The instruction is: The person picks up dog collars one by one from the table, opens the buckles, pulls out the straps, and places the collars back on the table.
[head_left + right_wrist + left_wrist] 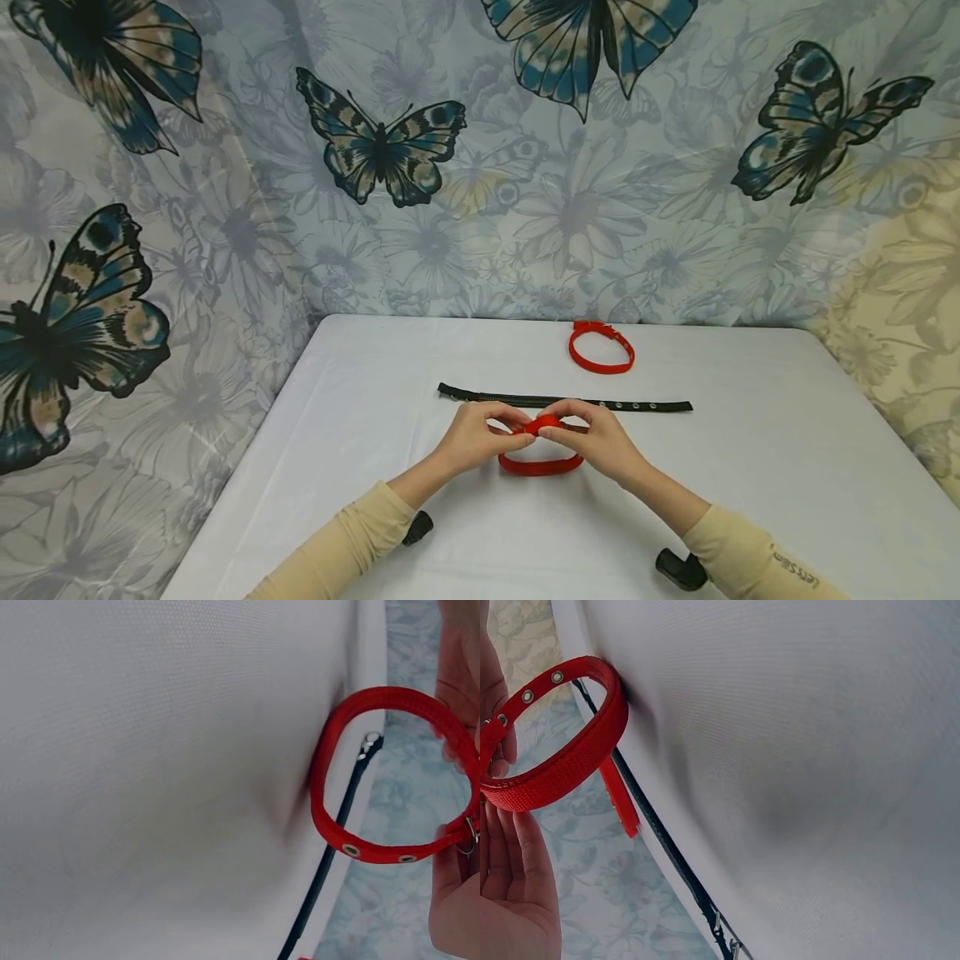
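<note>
Left hand [472, 435], right hand [602, 440] close together, both pinching

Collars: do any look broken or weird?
Nothing looks broken or weird. The black collar just lies open and straight, while the near red collar and far red collar make loops.

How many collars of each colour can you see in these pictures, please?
Red: 2 (the held collar and the looped collar lying farther back)
Black: 1 (the unfastened collar stretched across the table)
Total: 3
</note>
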Motion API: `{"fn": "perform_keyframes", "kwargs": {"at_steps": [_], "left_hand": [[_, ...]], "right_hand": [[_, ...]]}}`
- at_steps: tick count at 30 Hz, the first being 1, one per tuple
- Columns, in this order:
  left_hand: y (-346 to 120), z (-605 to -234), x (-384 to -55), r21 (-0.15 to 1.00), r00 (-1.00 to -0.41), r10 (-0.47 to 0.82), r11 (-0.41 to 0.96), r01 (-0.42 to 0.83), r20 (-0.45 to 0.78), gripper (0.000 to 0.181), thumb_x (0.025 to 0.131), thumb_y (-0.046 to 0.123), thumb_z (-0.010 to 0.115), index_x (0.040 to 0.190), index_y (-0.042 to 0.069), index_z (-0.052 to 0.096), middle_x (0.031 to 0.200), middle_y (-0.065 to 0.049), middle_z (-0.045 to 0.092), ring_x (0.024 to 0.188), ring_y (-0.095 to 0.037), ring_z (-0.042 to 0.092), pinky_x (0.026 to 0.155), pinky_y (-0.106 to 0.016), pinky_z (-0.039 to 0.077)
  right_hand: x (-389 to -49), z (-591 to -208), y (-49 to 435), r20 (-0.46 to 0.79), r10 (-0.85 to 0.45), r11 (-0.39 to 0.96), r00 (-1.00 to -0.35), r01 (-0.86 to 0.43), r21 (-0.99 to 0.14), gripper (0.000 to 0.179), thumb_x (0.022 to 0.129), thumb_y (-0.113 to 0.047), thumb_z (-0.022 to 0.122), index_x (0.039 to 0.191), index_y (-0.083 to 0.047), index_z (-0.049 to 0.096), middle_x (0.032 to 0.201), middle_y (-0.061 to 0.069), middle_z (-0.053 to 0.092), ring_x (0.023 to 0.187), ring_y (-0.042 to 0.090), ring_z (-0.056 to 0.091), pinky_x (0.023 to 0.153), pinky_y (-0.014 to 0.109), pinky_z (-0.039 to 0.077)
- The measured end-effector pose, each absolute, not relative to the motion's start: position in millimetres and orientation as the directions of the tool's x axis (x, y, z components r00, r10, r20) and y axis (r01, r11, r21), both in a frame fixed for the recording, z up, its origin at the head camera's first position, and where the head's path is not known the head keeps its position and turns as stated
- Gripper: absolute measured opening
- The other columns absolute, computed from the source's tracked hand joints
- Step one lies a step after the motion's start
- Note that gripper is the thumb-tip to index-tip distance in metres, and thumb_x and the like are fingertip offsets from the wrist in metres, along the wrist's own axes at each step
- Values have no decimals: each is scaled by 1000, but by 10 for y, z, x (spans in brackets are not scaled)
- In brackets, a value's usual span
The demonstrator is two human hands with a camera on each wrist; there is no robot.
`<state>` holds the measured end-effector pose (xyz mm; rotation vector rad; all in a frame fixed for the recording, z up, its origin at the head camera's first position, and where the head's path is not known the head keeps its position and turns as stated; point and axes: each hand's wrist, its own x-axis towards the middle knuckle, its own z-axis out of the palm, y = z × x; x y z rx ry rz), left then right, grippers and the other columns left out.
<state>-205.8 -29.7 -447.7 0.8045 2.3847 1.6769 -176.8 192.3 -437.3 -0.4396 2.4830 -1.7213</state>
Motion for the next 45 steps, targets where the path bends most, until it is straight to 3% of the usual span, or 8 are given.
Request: {"fn": "perform_keyframes", "kwargs": {"at_steps": [8, 14, 17, 24, 30, 39, 45], "left_hand": [[-294, -4515, -2051, 927, -875, 444, 210, 312, 194, 21, 79, 15, 83, 96, 6, 75, 89, -1, 72, 85, -13, 67, 72, -23, 56], [-290, -4530, -2057, 923, -861, 456, 184, 338, 225, 20, 80, 13, 82, 98, 7, 75, 91, -2, 73, 88, -19, 68, 73, -24, 57], [-286, -4528, -2060, 916, -853, 465, 184, 356, 238, 19, 80, 14, 81, 98, 8, 76, 92, 0, 73, 87, -13, 68, 74, -25, 57], [-280, -4514, -2053, 907, -857, 467, 229, 355, 217, 17, 83, 22, 79, 97, 13, 76, 89, 7, 72, 83, -6, 66, 70, -25, 57], [-283, -4514, -2057, 910, -874, 439, 240, 339, 210, 17, 83, 24, 79, 96, 13, 77, 86, 4, 72, 81, -7, 66, 69, -24, 56], [-278, -4540, -2069, 904, -906, 381, 296, 308, 184, 15, 82, 27, 80, 94, 18, 79, 84, 7, 73, 80, -9, 66, 66, -25, 55], [-266, -4544, -2084, 887, -906, 375, 328, 325, 194, 12, 83, 27, 79, 90, 18, 79, 82, 11, 72, 79, -7, 64, 62, -25, 52]], "right_hand": [[-1776, -4331, 1934, 38, -263, 284, -964, -114, -952, 27, 88, -28, 74, 108, -11, 69, 108, 5, 67, 104, 35, 60, 83, 30, 55], [-1784, -4321, 1934, 53, -280, 327, -959, -147, -933, 28, 87, -32, 74, 112, -19, 71, 111, 0, 68, 104, 27, 60, 87, 37, 52], [-1785, -4315, 1919, 77, -275, 351, -958, -175, -920, 27, 87, -34, 74, 111, -22, 72, 109, -3, 68, 103, 24, 59, 85, 40, 50], [-1789, -4251, 1883, 54, -172, 347, -984, -112, -931, 29, 88, -34, 73, 110, -15, 71, 100, 4, 70, 87, 24, 65, 73, 36, 55], [-1799, -4191, 1895, 16, -106, 390, -994, -56, -919, 39, 89, -41, 71, 116, -13, 70, 105, 3, 70, 98, 20, 63, 82, 37, 52], [-1891, -4192, 1922, -109, -89, 229, -990, 86, -970, 47, 93, -37, 67, 125, -3, 63, 113, 13, 68, 98, 22, 65, 86, 35, 55], [-1921, -4219, 1926, -196, -71, 144, -978, 185, -972, 52, 93, -39, 65, 129, -2, 59, 115, 10, 67, 98, 20, 63, 86, 36, 55]]}}
